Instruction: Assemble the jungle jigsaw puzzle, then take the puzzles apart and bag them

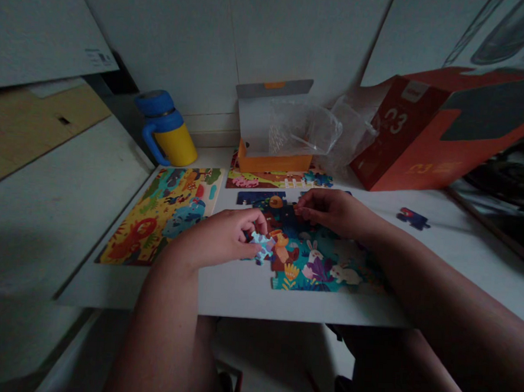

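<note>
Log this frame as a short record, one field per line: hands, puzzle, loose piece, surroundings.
Left hand: pinching a light blue puzzle piece
Right hand: fingertips at the upper part of the puzzle; whether they grip a piece is unclear
Puzzle: partly covered by the right arm, rabbits showing near its lower edge
Loose piece: dark blue and red, apart on the right
Left side: yellow animal picture board, blue-and-yellow bottle
Right rear: large red-orange box

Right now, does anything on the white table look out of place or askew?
One dark blue puzzle piece with a red patch looks stray: it lies alone at the right, apart from the partly assembled teal-and-navy animal puzzle.
</note>
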A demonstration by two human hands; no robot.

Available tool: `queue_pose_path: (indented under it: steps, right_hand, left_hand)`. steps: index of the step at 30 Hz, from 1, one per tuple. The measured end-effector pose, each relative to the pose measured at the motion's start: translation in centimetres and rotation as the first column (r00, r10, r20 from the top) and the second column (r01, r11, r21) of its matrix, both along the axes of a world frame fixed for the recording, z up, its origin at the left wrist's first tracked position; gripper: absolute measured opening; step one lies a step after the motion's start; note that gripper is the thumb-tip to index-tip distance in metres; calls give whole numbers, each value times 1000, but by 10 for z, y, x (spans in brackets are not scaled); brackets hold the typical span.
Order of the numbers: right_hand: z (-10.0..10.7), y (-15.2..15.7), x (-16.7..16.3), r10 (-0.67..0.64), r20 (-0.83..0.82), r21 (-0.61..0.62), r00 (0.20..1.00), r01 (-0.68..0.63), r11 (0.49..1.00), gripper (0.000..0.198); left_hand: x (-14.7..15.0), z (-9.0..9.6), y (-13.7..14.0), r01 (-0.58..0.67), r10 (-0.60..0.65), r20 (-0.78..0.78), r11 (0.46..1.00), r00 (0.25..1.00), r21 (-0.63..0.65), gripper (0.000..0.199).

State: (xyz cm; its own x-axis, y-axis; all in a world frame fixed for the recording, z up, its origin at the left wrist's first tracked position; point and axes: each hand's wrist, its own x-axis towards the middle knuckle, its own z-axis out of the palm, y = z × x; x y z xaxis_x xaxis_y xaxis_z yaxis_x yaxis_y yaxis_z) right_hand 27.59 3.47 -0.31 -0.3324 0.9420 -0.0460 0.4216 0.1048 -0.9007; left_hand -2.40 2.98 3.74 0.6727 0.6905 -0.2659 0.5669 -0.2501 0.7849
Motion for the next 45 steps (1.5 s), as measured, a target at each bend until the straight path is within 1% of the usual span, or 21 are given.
queue_pose_path:
  steps: [2,4,8,11,13,17,21,24,27,32,37,40,43,45]
  right_hand:
    - [0,1,0,-1,10,4,1000,1,1000,35]
    - [0,1,1,-2,13,11,1000,2,1000,35]
    - [1,0,0,11,22,18,1000,-12,1000,36]
    - [4,-1,0,14,37,12,999,-15,1000,36]
    - [4,-1,1,16,37,11,999,-16,1000,35]
    - [2,-1,3,32,35,18,999,-33,999,33]
    - [2,-1,3,27,51,24,998,-29,999,31]
    - [2,-1,4,24,58,33,998,-26,999,31]
    - [1,-1,4,22,59,40,998,-24,999,30]
    - [-1,0,5,25,67,47,997,-28,999,31]
    - [1,0,5,28,69,50,997,-31,998,29]
    - [1,-1,5,34,72,52,997,-38,998,29]
    - [-1,-1,6,30,73,48,997,-33,998,29]
    - [-1,-1,6,30,74,41,997,-33,999,30]
  left_hand:
    - [-1,2,0,39,-39,-23,999,999,24,38]
    - [0,4,0,82,-80,-60,996,995,28,41]
    - [1,2,2,102,-89,-122,990,988,102,23]
    - [0,-2,3,95,-74,-154,986,985,138,19]
    - [-2,-3,3,90,-73,-149,990,986,109,18]
    - [-3,3,0,104,-104,-109,995,989,-3,19]
    - [0,9,-3,129,-139,-135,988,981,-80,20]
    - [5,7,-3,156,-169,-153,983,974,-96,17]
    - [8,2,-2,181,-193,-185,980,964,-82,19]
    - [9,-5,-1,139,-159,-221,985,962,-102,28]
    - [11,-4,-1,131,-134,-236,991,962,-30,30]
    - [14,-1,-1,127,-114,-272,991,955,29,33]
    - [15,-1,0,156,-110,-314,980,943,126,34]
    - [15,-2,0,173,-112,-331,972,937,159,35]
